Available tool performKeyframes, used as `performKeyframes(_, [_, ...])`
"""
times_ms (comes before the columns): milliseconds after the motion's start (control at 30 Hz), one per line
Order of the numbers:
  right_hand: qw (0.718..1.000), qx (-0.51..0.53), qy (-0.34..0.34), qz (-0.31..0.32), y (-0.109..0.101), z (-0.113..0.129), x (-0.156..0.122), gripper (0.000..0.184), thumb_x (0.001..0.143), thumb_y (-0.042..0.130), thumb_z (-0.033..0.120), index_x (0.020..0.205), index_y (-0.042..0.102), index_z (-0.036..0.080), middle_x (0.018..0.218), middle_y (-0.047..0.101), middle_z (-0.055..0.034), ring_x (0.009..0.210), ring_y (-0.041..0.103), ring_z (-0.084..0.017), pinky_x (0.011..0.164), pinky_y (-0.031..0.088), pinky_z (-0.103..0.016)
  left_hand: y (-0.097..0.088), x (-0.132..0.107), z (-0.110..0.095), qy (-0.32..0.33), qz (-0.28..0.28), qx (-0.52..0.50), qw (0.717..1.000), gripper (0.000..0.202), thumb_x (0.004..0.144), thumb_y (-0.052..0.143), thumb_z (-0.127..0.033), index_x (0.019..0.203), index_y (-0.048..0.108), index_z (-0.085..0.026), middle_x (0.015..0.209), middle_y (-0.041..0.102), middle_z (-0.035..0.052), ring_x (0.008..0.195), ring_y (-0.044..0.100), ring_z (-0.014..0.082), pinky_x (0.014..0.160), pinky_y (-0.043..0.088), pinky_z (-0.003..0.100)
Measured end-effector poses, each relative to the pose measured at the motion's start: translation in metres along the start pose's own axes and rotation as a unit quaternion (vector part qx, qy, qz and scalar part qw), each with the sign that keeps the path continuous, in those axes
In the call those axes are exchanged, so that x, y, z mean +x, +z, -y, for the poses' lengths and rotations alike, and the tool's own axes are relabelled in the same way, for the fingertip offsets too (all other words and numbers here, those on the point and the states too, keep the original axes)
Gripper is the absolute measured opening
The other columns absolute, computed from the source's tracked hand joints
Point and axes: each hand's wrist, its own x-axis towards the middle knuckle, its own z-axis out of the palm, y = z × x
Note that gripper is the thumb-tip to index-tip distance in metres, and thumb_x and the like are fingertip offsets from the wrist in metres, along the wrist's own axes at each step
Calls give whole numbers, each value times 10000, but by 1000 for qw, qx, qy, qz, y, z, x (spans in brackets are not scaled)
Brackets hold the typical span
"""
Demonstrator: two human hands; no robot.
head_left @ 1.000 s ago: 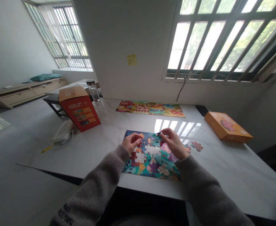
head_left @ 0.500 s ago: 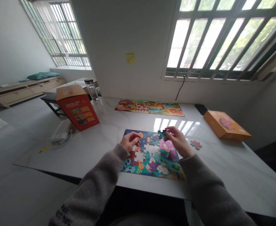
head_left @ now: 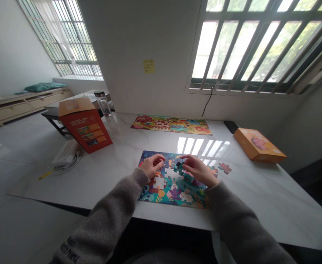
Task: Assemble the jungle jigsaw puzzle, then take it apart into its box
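A jigsaw puzzle [head_left: 174, 196] with rabbits, plants and a dark blue upper part lies in front of me. White gaps show in its middle and left. My right hand [head_left: 200, 171] pinches a dark green puzzle piece [head_left: 179, 168] above the middle gap, tilted off the surface. My left hand [head_left: 152, 165] hovers over the puzzle's left side, thumb and fingers curved and a little apart, with nothing visible in them. Right of the puzzle lies a loose reddish-brown puzzle piece [head_left: 225, 168]. Another loose piece [head_left: 213, 171] is partly hidden by my right hand.
A finished-looking farm-animal puzzle strip [head_left: 171, 125] lies at the back. At left stand a red puzzle box [head_left: 86, 128], a glass bottle [head_left: 104, 105] and a white power strip [head_left: 66, 156] with its cable. An orange box [head_left: 259, 145] and a black phone-like object [head_left: 230, 127] are at right.
My right hand has brought the green piece left and down, over the middle gap. My left hand stays near the puzzle's left side. The view has shifted slightly.
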Motion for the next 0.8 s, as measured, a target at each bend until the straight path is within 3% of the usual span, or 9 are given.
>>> performKeyframes(133, [1000, -12, 2, 19, 8, 3, -1, 338, 870, 655, 433, 1081, 583, 179, 680, 526, 49, 586, 473, -101, 530, 364, -228, 15, 14, -19, 27, 83, 68, 994, 313, 851, 644, -296, 1143, 647, -181, 809, 702, 21, 683, 634, 141, 648, 502, 249])
performKeyframes(233, [1000, 2, 1, 21, 10, 6, -2, 328, 875, 647, 445, 1056, 574, 182, 688, 562, 37, 599, 513, -111, 542, 395, -233, 30, 27, -22, 17, 123, 43, 991, 258, 828, 663, -267, 1059, 670, -153, 747, 697, 21, 648, 642, 140, 620, 502, 243])
performKeyframes(367, [1000, -6, 2, -16, 3, 3, -4, 298, 919, 566, 448, 1068, 578, 190, 734, 638, 0, 657, 603, -147, 594, 477, -273, 40, 37, -10, -35, 101, -16, 994, 146, 786, 710, -260, 843, 666, -134, 696, 707, 34, 612, 652, 142, 585, 513, 244])
performKeyframes(500, [988, -121, -11, -94, -14, -5, -13, 238, 930, 521, 376, 1063, 616, 203, 811, 683, -29, 730, 637, -173, 653, 503, -306, 41, 38, 0, -62, 66, -32, 995, 161, 727, 772, -262, 757, 663, -148, 698, 727, 34, 667, 683, 160, 653, 548, 271])
performKeyframes(633, [972, -213, -14, -98, -22, -9, -20, 214, 936, 480, 320, 1035, 637, 214, 749, 663, -10, 664, 602, -169, 615, 468, -296, 46, 37, 4, -70, 46, 0, 996, 136, 723, 764, -264, 742, 691, -150, 691, 731, 39, 639, 668, 159, 627, 529, 264])
performKeyframes(800, [963, -254, -26, -85, -16, -9, -20, 208, 937, 466, 256, 1044, 641, 221, 740, 649, 3, 667, 588, -165, 641, 451, -292, 52, 36, 4, -78, 49, 20, 996, 111, 737, 748, -253, 755, 714, -149, 705, 739, 49, 667, 679, 175, 670, 530, 281])
